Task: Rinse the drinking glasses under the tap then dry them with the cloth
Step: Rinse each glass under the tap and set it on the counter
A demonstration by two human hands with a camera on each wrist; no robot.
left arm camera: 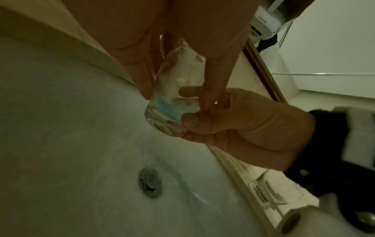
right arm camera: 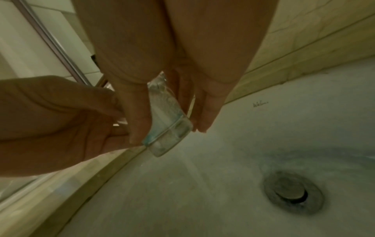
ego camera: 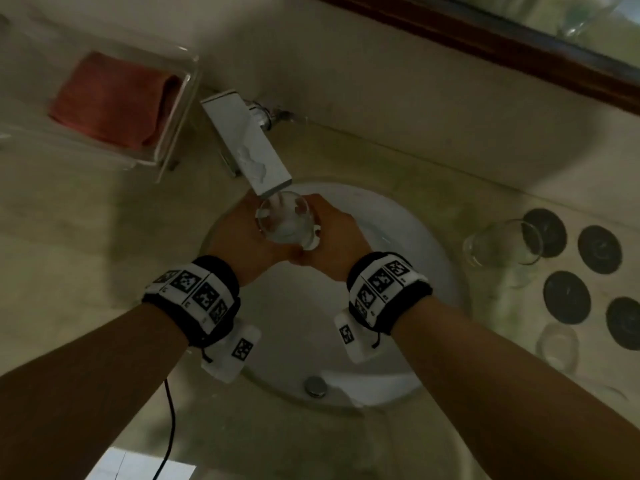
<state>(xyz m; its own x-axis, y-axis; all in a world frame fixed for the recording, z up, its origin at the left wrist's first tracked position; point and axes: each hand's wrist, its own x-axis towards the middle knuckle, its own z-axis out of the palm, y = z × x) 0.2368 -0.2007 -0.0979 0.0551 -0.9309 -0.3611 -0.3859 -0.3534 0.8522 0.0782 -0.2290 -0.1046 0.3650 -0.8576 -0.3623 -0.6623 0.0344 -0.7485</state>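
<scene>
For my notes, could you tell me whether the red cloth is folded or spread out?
Folded: the red cloth lies doubled over in the clear tray left of the tap.

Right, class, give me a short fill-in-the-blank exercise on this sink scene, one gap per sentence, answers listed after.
1. Both hands, the left hand and the right hand, hold one ____ under the tap.
2. The cloth in the clear tray is ____ in colour.
3. The hands are over the white ____, above its drain.
4. Another glass stands on the counter to the ____ of the basin.

Answers: glass; red; sink; right
</scene>
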